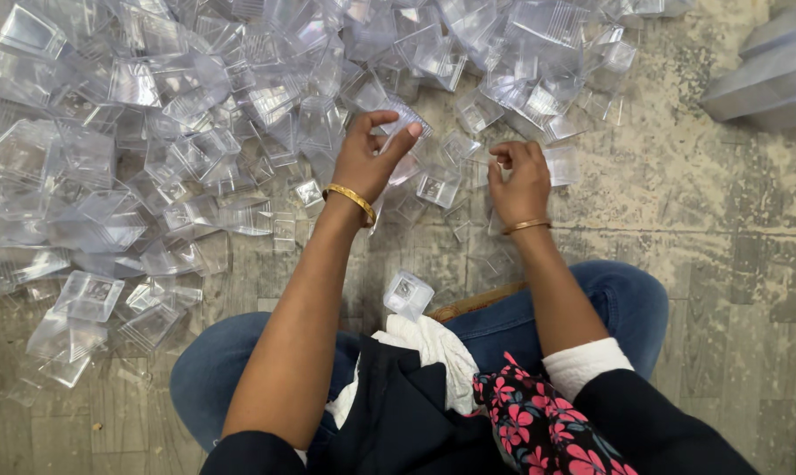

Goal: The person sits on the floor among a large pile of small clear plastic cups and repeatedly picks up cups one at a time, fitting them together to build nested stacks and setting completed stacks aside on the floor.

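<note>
A large heap of clear square plastic cups [152, 132] covers the floor in front of me. My left hand [372, 158], with a gold bangle on the wrist, reaches into the heap's near edge and pinches a clear plastic cup [404, 119] between thumb and fingers. My right hand [519, 180], also with a bangle, is curled with its fingers bent inward; clear cups [561, 165] lie right beside it, and whether it grips one I cannot tell. A single clear cup [408, 295] rests near my knees.
I sit cross-legged in blue jeans [627, 303] on a worn stone floor [679, 246]. A stack of nested clear containers [767, 79] lies at the top right. A white cloth [429, 343] and a floral fabric [539, 422] lie in my lap.
</note>
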### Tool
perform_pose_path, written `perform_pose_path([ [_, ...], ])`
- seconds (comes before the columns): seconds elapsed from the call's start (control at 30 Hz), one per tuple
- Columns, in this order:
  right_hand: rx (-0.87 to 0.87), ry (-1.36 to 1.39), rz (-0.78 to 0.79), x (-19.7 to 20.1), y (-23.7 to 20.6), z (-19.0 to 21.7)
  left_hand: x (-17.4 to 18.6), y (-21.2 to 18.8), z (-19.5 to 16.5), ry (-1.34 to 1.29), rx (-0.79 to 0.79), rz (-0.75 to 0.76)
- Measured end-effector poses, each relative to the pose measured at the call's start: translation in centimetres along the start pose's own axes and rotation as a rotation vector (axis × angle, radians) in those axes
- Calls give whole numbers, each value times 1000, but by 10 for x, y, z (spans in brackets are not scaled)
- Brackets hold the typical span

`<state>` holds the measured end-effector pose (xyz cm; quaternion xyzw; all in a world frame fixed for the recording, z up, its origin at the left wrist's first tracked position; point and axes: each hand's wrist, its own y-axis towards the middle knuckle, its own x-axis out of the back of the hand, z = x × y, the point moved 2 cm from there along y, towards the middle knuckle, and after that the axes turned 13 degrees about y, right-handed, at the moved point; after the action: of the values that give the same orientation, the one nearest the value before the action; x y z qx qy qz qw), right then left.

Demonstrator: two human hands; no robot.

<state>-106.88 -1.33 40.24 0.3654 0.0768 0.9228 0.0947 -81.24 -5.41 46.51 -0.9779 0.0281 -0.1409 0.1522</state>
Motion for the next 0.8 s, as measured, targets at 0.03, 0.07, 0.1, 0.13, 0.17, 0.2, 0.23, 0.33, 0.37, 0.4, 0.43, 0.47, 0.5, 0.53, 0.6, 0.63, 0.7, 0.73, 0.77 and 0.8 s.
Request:
perform_pose_path([
  [0.03,7,-22,34,3,-1,-7,1,0,-2,3,23,5],
  [0.07,14,-46,68,3,-1,-14,1,0,-3,4,45,10],
  [0.1,-62,-29,109,3,-1,-23,1,0,-4,5,68,16],
  [0.13,-136,-11,152,1,-1,-31,0,0,-4,30,9,2],
  [0.17,-211,9,194,0,0,-38,0,0,-4,57,-51,-13],
  [0.2,-193,-18,135,2,3,-42,-1,-1,-4,84,-111,-26],
  [0.23,-174,-46,77,3,5,-45,-2,-2,-3,151,-146,-46],
  [0.33,-264,71,-32,11,12,-46,-4,-4,3,285,-132,-44],
  [0.37,-321,138,-58,14,13,-43,-7,-4,5,275,-42,7],
  [0.4,-347,429,-30,14,13,-38,-9,-5,7,263,45,59],
  [0.43,-370,721,0,15,13,-32,-12,-5,8,269,69,107],
  [0.47,-392,1012,32,14,12,-25,-16,-7,9,275,96,156],
  [0.5,-316,822,13,16,11,-18,-19,-8,9,281,123,205],
  [0.53,-239,635,-7,17,9,-12,-20,-8,10,254,128,192],
  [0.6,-111,345,-52,16,7,-4,-21,-7,11,202,138,167],
  [0.63,-61,241,-75,14,7,-2,-20,-5,12,131,103,139],
  [0.7,-60,192,-48,3,11,-4,-16,0,13,-15,27,82],
  [0.73,-111,246,6,-5,14,-7,-14,2,14,40,24,67],
  [0.77,-164,298,60,-14,17,-10,-13,2,16,95,23,54],
  [0.8,-290,424,54,-22,20,-14,-12,2,17,150,22,40],
])
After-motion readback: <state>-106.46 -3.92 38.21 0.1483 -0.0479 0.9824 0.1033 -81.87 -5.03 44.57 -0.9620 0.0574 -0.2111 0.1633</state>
